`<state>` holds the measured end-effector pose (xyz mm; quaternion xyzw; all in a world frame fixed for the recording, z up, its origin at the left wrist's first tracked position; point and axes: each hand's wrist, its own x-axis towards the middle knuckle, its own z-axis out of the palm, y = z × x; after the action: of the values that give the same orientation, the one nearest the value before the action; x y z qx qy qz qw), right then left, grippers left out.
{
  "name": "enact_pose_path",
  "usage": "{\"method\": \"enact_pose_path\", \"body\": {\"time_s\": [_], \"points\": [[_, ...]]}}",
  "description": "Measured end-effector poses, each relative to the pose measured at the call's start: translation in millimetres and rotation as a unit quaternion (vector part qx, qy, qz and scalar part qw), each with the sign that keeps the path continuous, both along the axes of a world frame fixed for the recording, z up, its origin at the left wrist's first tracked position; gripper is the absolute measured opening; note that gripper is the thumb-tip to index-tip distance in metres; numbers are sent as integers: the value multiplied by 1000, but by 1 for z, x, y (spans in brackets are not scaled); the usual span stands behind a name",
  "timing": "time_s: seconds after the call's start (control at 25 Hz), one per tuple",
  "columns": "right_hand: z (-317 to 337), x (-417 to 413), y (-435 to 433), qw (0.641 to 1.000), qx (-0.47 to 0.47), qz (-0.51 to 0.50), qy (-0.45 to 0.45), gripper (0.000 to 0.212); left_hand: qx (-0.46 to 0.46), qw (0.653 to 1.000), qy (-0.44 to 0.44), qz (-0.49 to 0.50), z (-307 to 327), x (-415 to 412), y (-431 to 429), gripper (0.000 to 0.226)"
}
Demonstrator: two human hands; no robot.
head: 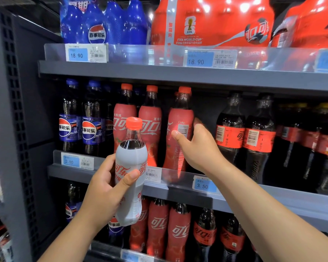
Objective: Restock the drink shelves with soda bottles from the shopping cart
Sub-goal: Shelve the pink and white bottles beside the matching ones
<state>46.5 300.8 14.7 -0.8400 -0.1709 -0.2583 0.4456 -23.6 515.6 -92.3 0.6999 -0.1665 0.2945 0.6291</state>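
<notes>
L hand: left hand grips a white-sleeved cola bottle round its lower half, thumb across the front, fingers wrapped behind.
White bottle: upright, red cap well above the thumb, held in the air just in front of the mid shelf, not on it.
R hand: right hand clasps a red-sleeved bottle, thumb on the barcode side, fingers curled round its right flank.
Red bottle: on the mid shelf, base behind the clear rail, below the palm.
Left of R thumb: two like bottles, just beside the held one.
Right of R fingers: black-label cola bottles, near, w/ a gap between.
Far left of thumbs: Pepsi bottles.
Above the fingers: blue multipack & red multipack.
Below the wrists: lower-shelf bottles, red and black.
</notes>
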Motion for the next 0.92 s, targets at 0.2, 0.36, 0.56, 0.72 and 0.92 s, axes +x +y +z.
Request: {"method": "enact_pose_path", "body": {"time_s": [0.2, 0.36, 0.56, 0.72, 0.92], "points": [[-2, -2, -1, 1000, -3, -10, 1, 18, 0, 1000, -2, -1, -1, 2, 2, 56], [-11, -6, 6, 998, 34, -55, -20, 55, -8, 1000, -4, 0, -2, 2, 1, 58], [-28, -6, 10, 991, -11, -130, -27, 75, -13, 1000, -1, -3, -2, 4, -1, 58], [-31, -3, 4, 997, 19, -75, 12, 60, -11, 1000, 1, -8, 0, 6, -3, 58], [-37, -9, 2, 998, 7, -64, 25, 57, -2, 1000, -4, -8, 3, 8, -6, 58]]}}
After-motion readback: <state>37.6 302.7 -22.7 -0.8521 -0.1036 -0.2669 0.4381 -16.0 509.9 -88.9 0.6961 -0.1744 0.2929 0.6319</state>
